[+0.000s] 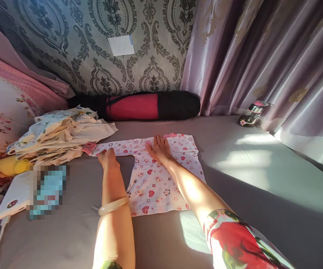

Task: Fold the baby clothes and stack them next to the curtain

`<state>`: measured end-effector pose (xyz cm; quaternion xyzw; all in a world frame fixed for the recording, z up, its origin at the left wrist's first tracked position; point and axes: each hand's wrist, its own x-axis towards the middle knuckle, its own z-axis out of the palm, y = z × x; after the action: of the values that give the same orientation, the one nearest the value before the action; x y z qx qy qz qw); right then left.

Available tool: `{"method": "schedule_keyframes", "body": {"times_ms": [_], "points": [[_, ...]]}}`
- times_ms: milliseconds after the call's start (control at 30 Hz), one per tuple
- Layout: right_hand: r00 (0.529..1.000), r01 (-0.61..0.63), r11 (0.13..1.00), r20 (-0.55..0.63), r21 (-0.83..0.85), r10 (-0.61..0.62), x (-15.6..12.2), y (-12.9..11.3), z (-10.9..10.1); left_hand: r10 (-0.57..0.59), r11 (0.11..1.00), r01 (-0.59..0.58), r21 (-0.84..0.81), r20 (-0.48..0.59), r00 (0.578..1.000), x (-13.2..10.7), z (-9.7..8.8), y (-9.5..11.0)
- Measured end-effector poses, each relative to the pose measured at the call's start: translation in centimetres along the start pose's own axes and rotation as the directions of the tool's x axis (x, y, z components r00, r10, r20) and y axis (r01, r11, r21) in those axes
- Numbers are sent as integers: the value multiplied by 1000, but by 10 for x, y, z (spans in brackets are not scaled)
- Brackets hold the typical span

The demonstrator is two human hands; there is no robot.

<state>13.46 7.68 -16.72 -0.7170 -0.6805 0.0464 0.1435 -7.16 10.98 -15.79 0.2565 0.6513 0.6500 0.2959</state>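
Observation:
A small white long-sleeved shirt (157, 186) with pink hearts, flowers and little figures lies spread on the grey sheet, one sleeve stretched out to the left and ending in a pink cuff (89, 148). My left hand (108, 157) is at that sleeve near the cuff, fingers curled closed on the fabric's lower edge. Flat on the upper part of the shirt, by its pink neckline, rests my right hand (161, 149) with fingers stretched out. The shirt's right sleeve is not visible.
Folded pale clothes (66, 130) are piled at the left. A black and red rolled bag (133, 106) lies along the patterned wall. A dark bottle (252, 115) stands by the curtain (234, 56). At left are a white device (14, 200) with cables and a pixelated patch.

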Motion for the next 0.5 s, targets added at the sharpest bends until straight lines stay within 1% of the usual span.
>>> {"method": "schedule_keyframes", "body": {"times_ms": [67, 100, 133, 300, 500], "points": [[1000, 1, 1000, 1, 2, -1, 1, 0, 1, -120, 993, 120, 4, -55, 991, -1, -2, 4], [1000, 3, 1000, 3, 2, -3, 1, 1, 1, -158, 987, 158, -6, -72, 985, -2, -2, 5], [1000, 5, 1000, 7, 2, -5, 2, 1, 2, -174, 985, 172, -20, -79, 982, -3, -3, 7], [1000, 14, 1000, 15, 6, -14, 3, 2, 2, -201, 978, 192, -75, -126, 972, -4, -4, 13], [999, 6, 1000, 34, -5, -6, 3, 1, 1, -220, 971, 196, -139, -185, 958, 7, -4, 15]]}}
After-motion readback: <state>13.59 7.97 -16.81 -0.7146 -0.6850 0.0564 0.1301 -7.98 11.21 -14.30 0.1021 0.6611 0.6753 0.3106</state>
